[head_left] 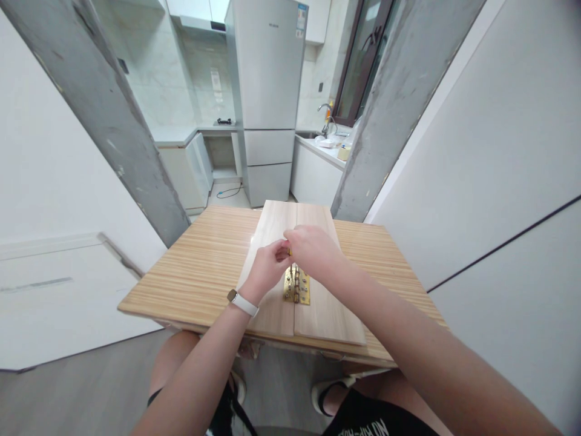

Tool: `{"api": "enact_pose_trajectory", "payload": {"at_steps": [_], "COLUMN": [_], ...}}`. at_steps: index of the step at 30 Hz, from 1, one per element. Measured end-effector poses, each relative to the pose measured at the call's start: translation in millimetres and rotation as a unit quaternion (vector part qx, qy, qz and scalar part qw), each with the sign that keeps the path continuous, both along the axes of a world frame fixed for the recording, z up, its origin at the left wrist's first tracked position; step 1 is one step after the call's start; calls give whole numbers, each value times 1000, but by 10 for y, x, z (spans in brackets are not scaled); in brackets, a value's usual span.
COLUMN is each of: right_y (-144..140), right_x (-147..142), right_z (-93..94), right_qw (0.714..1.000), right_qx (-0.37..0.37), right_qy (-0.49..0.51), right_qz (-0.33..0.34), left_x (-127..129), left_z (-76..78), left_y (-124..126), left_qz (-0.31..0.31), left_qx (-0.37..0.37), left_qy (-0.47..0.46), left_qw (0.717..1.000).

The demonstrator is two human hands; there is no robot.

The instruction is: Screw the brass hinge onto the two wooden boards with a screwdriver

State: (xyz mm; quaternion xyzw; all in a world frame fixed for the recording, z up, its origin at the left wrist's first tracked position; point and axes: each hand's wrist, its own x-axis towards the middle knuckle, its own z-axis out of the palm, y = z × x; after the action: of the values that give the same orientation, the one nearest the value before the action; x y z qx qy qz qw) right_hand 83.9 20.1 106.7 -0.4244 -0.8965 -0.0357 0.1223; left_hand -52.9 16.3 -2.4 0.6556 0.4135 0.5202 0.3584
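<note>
Hands at a brass hinge across two boards.
Both hands' fingers pinch a small yellow tool just above the hinge: left hand, right hand.

Premises are a home, with a domestic kitchen open to view. A tall grey refrigerator stands at the back; left of it run white cabinets under tiled walls, and right of it a white counter carries a sink with a faucet below a dark-framed window. In front of the refrigerator stands a wood-grain surface, between two bare concrete pillars.
</note>
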Motion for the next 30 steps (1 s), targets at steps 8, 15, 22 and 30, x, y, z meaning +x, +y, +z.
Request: {"api": "enact_pose_trajectory", "payload": {"at_steps": [8,15,22,30], "right_y": [189,171,-54,-186], "right_x": [209,279,199,31], "right_z": [28,100,172,92], "right_qw": [992,980,997,991], "right_qx": [-42,-80,-36,29], "right_qy": [34,-8,-31,-88], "right_qz": [117,180,53,-100], "left_x": [-81,-118,-108,56], "left_z": [-36,-122,-52,-66], "left_y": [118,168,30,-42], "left_qz": [-110,-149,-64,-41], "left_qx": [-30,-23,18,1], "left_qy": [-22,-34,29,-52], "left_qw": [993,988,997,998]}}
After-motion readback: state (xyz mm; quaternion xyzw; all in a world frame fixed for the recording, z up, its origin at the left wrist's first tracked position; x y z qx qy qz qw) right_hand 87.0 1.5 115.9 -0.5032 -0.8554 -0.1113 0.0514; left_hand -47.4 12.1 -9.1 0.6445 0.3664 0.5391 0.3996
